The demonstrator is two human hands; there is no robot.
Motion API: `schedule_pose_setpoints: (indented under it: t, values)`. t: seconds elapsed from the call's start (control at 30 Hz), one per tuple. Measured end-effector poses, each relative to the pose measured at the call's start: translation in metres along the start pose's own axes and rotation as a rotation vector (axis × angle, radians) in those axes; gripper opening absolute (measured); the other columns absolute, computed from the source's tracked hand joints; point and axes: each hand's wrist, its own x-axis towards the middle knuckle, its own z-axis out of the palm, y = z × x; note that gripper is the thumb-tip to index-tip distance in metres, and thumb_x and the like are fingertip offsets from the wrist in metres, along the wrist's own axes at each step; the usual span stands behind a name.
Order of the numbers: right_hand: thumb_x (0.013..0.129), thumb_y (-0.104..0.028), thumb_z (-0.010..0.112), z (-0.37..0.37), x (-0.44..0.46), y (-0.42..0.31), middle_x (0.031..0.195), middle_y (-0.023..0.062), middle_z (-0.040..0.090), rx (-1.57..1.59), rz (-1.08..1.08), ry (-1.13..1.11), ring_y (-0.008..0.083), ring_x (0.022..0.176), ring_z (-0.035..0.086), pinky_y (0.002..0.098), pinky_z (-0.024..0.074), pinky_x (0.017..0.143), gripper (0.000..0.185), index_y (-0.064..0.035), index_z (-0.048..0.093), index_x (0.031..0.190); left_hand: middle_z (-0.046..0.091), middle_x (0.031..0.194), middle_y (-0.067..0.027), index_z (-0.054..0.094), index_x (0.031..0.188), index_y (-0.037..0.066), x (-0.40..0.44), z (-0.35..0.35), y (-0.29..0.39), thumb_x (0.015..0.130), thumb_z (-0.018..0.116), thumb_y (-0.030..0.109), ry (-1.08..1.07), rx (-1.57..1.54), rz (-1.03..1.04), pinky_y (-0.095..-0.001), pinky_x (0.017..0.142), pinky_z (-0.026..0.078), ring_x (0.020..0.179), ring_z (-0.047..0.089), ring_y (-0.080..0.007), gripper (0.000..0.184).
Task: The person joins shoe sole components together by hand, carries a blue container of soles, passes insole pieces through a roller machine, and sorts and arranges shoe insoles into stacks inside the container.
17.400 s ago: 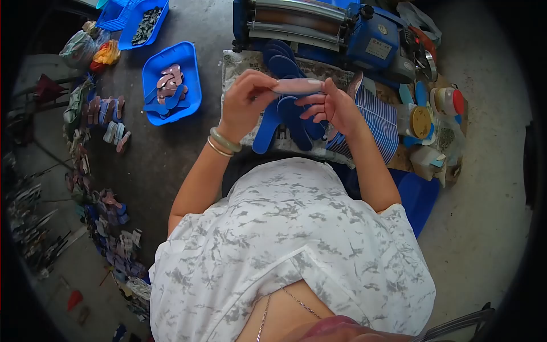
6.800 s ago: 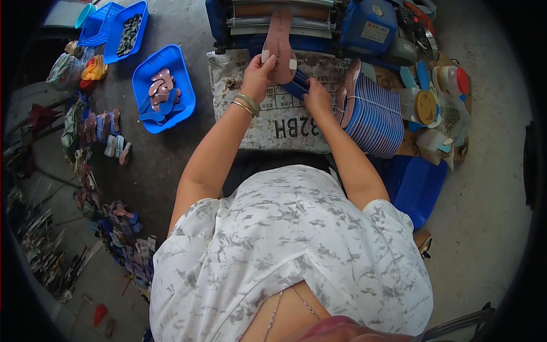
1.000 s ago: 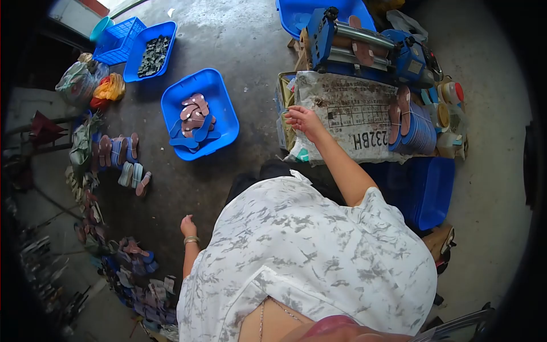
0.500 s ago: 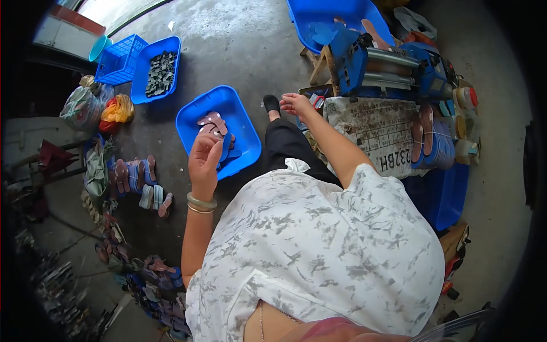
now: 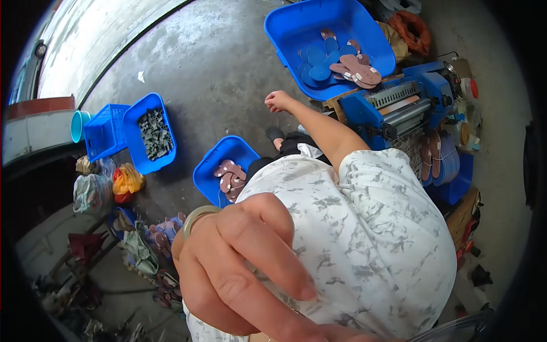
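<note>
My left hand, with a pale bangle on its wrist, looms large close to the camera at the lower middle. Its fingers are bent but apart, nothing shows in them, and some fingertips are hidden near my face. Over the grey floor, left of the large blue tub, hangs my right hand, fingers loosely curled and apart, with no object visible in it. Pink soles and blue sole pieces lie in that tub. A smaller blue tub, partly behind my left hand, holds pink pieces.
The blue roller machine stands at the right, near bundled striped soles. At the left are a tub of dark pieces, a blue crate, a teal bucket and plastic bags. My foot is on the floor.
My left hand has come from beside the smaller tub up close to the camera. My right hand has moved away from the bench, and the view has turned, showing more of the large tub.
</note>
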Motion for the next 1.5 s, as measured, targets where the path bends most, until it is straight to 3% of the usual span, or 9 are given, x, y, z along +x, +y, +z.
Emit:
schedule_pose_setpoints:
  t: [0.17, 0.27, 0.57, 0.67, 0.8, 0.93, 1.17, 1.33, 1.5]
  values:
    - [0.082, -0.021, 0.067, -0.033, 0.036, -0.014, 0.082, 0.0034, 0.065, 0.002, 0.038, 0.086, 0.0137, 0.061, 0.063, 0.0269, 0.0458, 0.050, 0.022, -0.0084, 0.065, 0.100, 0.071, 0.108, 0.0001, 0.052, 0.079, 0.014, 0.034, -0.076, -0.033, 0.088, 0.067, 0.014, -0.006, -0.177, 0.102, -0.0353, 0.072, 0.032, 0.098, 0.054, -0.0241, 0.018]
    - [0.083, -0.021, 0.067, -0.053, 0.048, -0.012, 0.081, 0.0031, 0.065, 0.045, 0.079, 0.130, 0.0131, 0.061, 0.063, 0.0265, 0.0459, 0.050, 0.022, -0.0085, 0.065, 0.100, 0.069, 0.113, 0.0066, 0.056, 0.086, 0.016, 0.041, -0.128, -0.015, 0.097, 0.050, 0.016, -0.102, -0.266, -0.322, -0.0351, 0.076, 0.036, 0.100, 0.058, -0.0178, 0.013]
    - [0.087, -0.021, 0.065, -0.033, 0.048, 0.016, 0.085, 0.0021, 0.065, 0.600, 0.125, 0.587, 0.0107, 0.065, 0.063, 0.0234, 0.0465, 0.051, 0.020, -0.0082, 0.063, 0.103, 0.070, 0.113, 0.0050, 0.056, 0.086, 0.015, 0.059, -0.266, -0.057, 0.098, 0.048, 0.013, -0.213, -0.681, -0.406, -0.0352, 0.077, 0.037, 0.098, 0.060, -0.0188, 0.014]
    - [0.088, -0.021, 0.064, -0.010, 0.049, 0.013, 0.087, 0.0018, 0.066, 0.767, 0.164, 0.707, 0.0104, 0.067, 0.064, 0.0227, 0.0469, 0.053, 0.020, -0.0082, 0.063, 0.104, 0.074, 0.098, -0.0078, 0.059, 0.075, 0.012, 0.059, -0.285, -0.088, 0.099, 0.050, 0.026, -0.095, -0.842, -0.170, -0.0396, 0.072, 0.032, 0.089, 0.056, -0.0240, 0.029]
    - [0.089, -0.020, 0.064, -0.008, 0.046, 0.005, 0.090, 0.0020, 0.066, 0.986, 0.148, 0.868, 0.0102, 0.068, 0.064, 0.0220, 0.0476, 0.056, 0.021, -0.0080, 0.063, 0.106, 0.071, 0.103, -0.0150, 0.059, 0.078, 0.012, 0.063, -0.321, -0.106, 0.092, 0.053, 0.025, 0.033, -0.907, -0.464, -0.0316, 0.072, 0.040, 0.091, 0.058, -0.0261, 0.021]
    - [0.089, -0.021, 0.065, -0.050, 0.069, 0.016, 0.089, 0.0008, 0.067, 1.147, 0.107, 1.078, 0.0099, 0.071, 0.064, 0.0230, 0.0485, 0.059, 0.019, -0.0094, 0.065, 0.104, 0.070, 0.105, -0.0179, 0.061, 0.081, 0.011, 0.051, -0.333, -0.171, 0.092, 0.052, 0.027, 0.109, -1.046, -0.466, -0.0341, 0.076, 0.042, 0.092, 0.058, -0.0282, 0.022]
    - [0.086, -0.024, 0.067, -0.157, 0.133, 0.071, 0.084, 0.0070, 0.069, 0.391, 0.556, 1.468, 0.0234, 0.071, 0.067, 0.0350, 0.0515, 0.063, 0.018, -0.0138, 0.068, 0.101, 0.068, 0.105, -0.0196, 0.059, 0.087, 0.007, -0.021, -0.404, -0.302, 0.094, 0.047, 0.026, -0.059, -0.970, -1.132, -0.0391, 0.088, 0.042, 0.100, 0.055, -0.0296, 0.023]
    - [0.086, -0.028, 0.067, -0.182, 0.154, 0.083, 0.090, 0.0113, 0.068, 0.126, 0.698, 1.439, 0.0326, 0.077, 0.066, 0.0414, 0.0517, 0.067, 0.020, -0.0154, 0.067, 0.101, 0.062, 0.111, -0.0196, 0.054, 0.092, 0.006, -0.088, -0.441, -0.349, 0.099, 0.039, 0.028, 0.029, -0.586, -1.658, -0.0366, 0.092, 0.039, 0.103, 0.054, -0.0257, 0.028]
    - [0.088, -0.029, 0.063, -0.193, 0.155, 0.075, 0.091, 0.0086, 0.068, 0.031, 0.794, 1.354, 0.0320, 0.084, 0.065, 0.0432, 0.0523, 0.071, 0.015, -0.0159, 0.068, 0.093, 0.062, 0.107, -0.0165, 0.053, 0.091, 0.006, -0.120, -0.452, -0.373, 0.100, 0.040, 0.033, 0.098, -0.426, -1.886, -0.0323, 0.087, 0.039, 0.099, 0.053, -0.0222, 0.031]
